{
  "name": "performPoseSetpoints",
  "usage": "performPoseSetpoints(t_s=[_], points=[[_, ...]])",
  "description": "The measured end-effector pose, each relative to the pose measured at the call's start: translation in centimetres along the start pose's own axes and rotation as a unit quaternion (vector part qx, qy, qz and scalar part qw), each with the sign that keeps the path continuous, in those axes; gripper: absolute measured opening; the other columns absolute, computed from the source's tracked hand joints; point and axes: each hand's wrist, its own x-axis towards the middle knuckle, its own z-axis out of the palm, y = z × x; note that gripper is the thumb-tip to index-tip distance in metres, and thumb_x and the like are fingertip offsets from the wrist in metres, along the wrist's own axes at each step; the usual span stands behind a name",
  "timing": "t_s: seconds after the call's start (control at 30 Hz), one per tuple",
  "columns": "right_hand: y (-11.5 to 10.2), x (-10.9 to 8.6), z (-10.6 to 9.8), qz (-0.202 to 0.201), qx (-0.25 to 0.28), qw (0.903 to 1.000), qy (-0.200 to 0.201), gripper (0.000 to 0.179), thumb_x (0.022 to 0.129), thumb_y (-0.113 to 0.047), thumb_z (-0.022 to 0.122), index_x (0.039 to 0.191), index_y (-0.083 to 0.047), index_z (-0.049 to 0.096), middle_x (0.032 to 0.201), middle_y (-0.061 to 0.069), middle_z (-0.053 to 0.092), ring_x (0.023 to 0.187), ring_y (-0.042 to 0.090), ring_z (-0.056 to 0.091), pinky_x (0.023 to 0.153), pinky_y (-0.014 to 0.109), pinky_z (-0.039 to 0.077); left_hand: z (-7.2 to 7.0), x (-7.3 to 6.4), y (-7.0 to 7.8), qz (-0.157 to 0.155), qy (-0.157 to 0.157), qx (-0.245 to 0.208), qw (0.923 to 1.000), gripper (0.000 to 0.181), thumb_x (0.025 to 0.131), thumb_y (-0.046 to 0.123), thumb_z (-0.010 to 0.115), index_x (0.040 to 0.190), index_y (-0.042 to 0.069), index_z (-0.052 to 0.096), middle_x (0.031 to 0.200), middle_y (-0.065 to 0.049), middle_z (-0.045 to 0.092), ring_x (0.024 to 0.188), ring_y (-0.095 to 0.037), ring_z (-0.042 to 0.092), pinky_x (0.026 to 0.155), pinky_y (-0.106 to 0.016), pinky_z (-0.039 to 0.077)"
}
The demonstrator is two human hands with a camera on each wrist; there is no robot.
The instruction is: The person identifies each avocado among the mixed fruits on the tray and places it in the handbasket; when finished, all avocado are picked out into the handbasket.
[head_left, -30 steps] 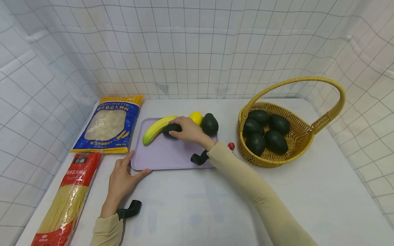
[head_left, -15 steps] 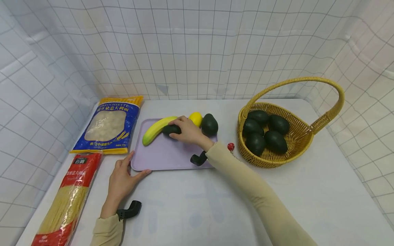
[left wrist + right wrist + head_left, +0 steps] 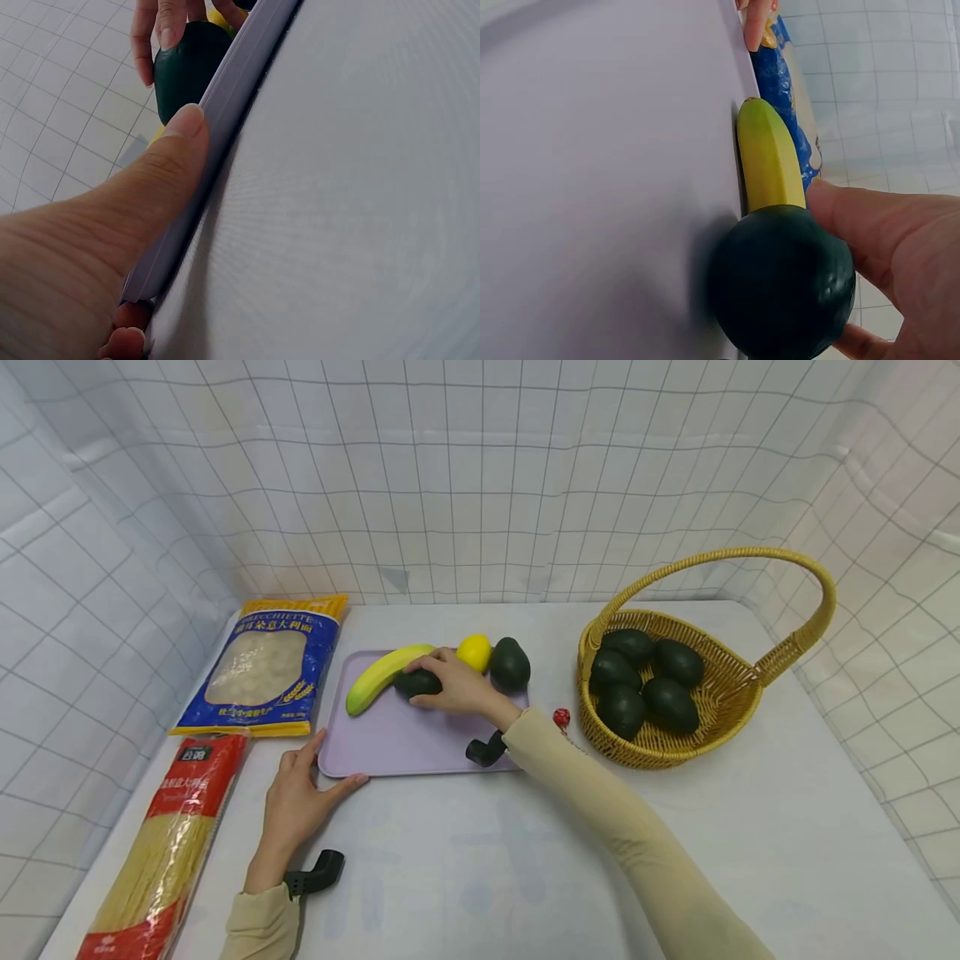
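In the head view my right hand (image 3: 459,683) holds a dark green avocado (image 3: 417,682) over the lilac tray (image 3: 390,747), close beside a yellow-green banana (image 3: 382,678). In the right wrist view the thumb lies along one side of the avocado (image 3: 780,281), and part of a finger shows below it. My left hand (image 3: 296,797) holds the tray's near left corner. In the left wrist view its thumb presses the tray's front wall (image 3: 225,97), while the other fingers are mostly hidden round the corner. A lemon (image 3: 474,653) and another avocado (image 3: 510,665) sit at the tray's back right.
A wicker basket (image 3: 731,702) with a tall handle holds several avocados at the right. Beside it lies a small red trinket (image 3: 561,717). Blue orecchiette bag (image 3: 262,668) and red spaghetti pack (image 3: 168,835) lie at the left. Gridded white curtains surround the white table (image 3: 450,877).
My right hand has shifted slightly on the avocado, its thumb now a little nearer to me, and more of the avocado shows. The left hand stays at the tray's corner.
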Motion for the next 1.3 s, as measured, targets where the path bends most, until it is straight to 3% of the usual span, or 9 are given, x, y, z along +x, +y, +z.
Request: performPoseSetpoints(t_s=[0.7,1.3], points=[[0.8,-0.4,0.7,-0.055,0.064,0.9958,-0.037,0.041,0.086,-0.028,0.072,0.123,-0.02,0.056,0.133,0.006,0.042,0.124,0.019,0.037,0.103,0.035,0.028,-0.1,0.0,0.0,-0.004,-0.005,-0.003,1.0,0.096,0.075,0.052,0.075,0.145,0.001,0.033,0.093,-0.014,0.037,0.073,-0.025,0.037,0.058,-0.035,0.027],[1.4,-3.1,0.8,-0.104,0.06,0.9917,-0.046,0.038,0.084,-0.028,0.074,0.118,-0.02,0.06,0.122,-0.004,0.05,0.11,0.012,0.042,0.096,0.027,0.033,0.0,0.0,-0.1,0.006,0.006,-0.001,1.0,0.095,0.075,0.049,0.077,0.144,0.001,0.035,0.091,-0.014,0.038,0.071,-0.025,0.038,0.058,-0.035,0.027]])
